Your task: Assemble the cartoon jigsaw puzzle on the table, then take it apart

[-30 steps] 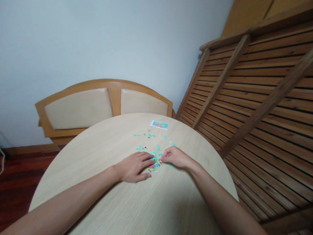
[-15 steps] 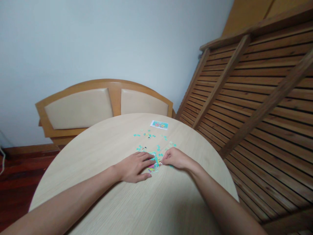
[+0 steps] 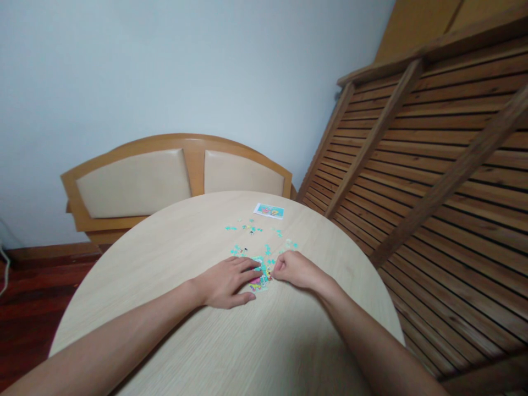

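Observation:
A small, partly joined jigsaw puzzle [image 3: 256, 281] in teal, pink and yellow lies on the pale round table [image 3: 198, 346]. Spread flat, my left hand [image 3: 231, 280] covers its left side, with fingertips resting on the joined pieces. My right hand [image 3: 296, 268] is at the puzzle's right edge, thumb and fingers pinched together. Beside those fingertips is a small yellow and red puzzle piece [image 3: 269, 273]; whether it is gripped cannot be made out. Loose teal pieces [image 3: 268, 249] lie just beyond both hands.
Farther back are more loose pieces [image 3: 249, 228] and a picture card [image 3: 269, 210] with a teal cartoon print. A padded headboard [image 3: 136, 184] stands behind the table against the wall. Wooden slats [image 3: 412, 181] lean along the right side.
My right hand has shifted very slightly down and stays pinched at the puzzle's right edge. The left hand rests where it was.

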Demonstrator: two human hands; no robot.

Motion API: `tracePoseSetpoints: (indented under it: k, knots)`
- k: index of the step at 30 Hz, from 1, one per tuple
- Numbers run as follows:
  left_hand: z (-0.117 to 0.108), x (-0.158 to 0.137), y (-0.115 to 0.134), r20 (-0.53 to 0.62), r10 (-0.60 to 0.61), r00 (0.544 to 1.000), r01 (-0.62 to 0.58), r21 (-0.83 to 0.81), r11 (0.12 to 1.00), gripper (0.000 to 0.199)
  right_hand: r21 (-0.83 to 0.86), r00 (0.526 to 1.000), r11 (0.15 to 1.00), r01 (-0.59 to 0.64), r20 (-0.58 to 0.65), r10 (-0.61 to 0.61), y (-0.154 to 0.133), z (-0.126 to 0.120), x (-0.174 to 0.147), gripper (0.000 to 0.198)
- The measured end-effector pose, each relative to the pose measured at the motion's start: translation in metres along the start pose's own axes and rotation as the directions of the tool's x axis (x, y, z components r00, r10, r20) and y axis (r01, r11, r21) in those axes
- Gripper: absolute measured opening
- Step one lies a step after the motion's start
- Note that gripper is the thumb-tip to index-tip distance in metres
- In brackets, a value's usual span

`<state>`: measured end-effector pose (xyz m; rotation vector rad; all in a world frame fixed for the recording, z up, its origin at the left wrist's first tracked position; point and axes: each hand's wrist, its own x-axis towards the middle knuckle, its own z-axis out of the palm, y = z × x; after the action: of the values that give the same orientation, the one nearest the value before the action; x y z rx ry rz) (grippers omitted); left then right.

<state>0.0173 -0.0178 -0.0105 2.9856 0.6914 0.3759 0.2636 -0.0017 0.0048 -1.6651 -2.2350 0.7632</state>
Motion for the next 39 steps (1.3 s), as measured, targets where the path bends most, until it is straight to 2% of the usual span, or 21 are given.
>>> tracePoseSetpoints:
  k: [3,7,9,14,18,22,25,27,33,39]
  knots:
    - [0.000,0.000,0.001,0.008,0.000,1.000,-0.001,0.010,1.000,0.050,0.038,0.999,0.999,0.030,0.023,-0.031,0.006,-0.006,-0.001,0.013]
    - [0.001,-0.001,0.000,-0.005,0.017,1.000,-0.017,0.010,1.000,0.046,0.126,0.972,0.982,0.140,0.171,-0.161,0.024,-0.018,-0.002,0.032]
    - [0.001,-0.001,0.000,-0.017,0.023,1.000,-0.023,0.008,1.000,0.045,0.144,0.964,0.976,0.161,0.189,-0.187,0.033,-0.023,-0.001,0.030]
    - [0.000,0.001,0.001,-0.033,0.038,0.999,-0.039,-0.006,0.999,0.043,0.125,0.974,0.977,0.170,0.132,-0.186,0.048,-0.028,0.003,0.018]
    - [-0.001,0.001,0.003,-0.033,0.034,0.999,-0.033,0.004,0.999,0.041,0.044,0.983,0.982,0.185,0.006,-0.185,0.050,-0.027,0.007,0.018]
    - [-0.001,0.000,0.004,-0.022,0.016,1.000,-0.016,0.030,0.999,0.042,-0.058,0.957,0.968,0.243,-0.147,-0.249,0.038,-0.021,0.024,0.017]
    - [-0.002,-0.001,0.004,-0.022,0.006,1.000,-0.006,0.034,0.999,0.042,-0.217,0.923,0.931,0.295,-0.187,-0.336,0.021,-0.015,0.048,0.018]
    - [-0.002,-0.001,0.004,-0.030,0.004,1.000,-0.003,0.027,1.000,0.041,-0.355,0.919,0.888,0.293,-0.151,-0.364,0.008,-0.011,0.069,0.024]
    - [-0.001,-0.001,0.002,-0.020,-0.006,1.000,0.006,0.013,1.000,0.041,-0.426,0.929,0.869,0.253,-0.144,-0.341,-0.022,0.000,0.122,0.040]
    - [-0.001,-0.001,0.001,-0.019,-0.009,1.000,0.009,-0.004,1.000,0.041,-0.477,0.936,0.840,0.259,-0.091,-0.341,-0.033,0.019,0.130,0.036]
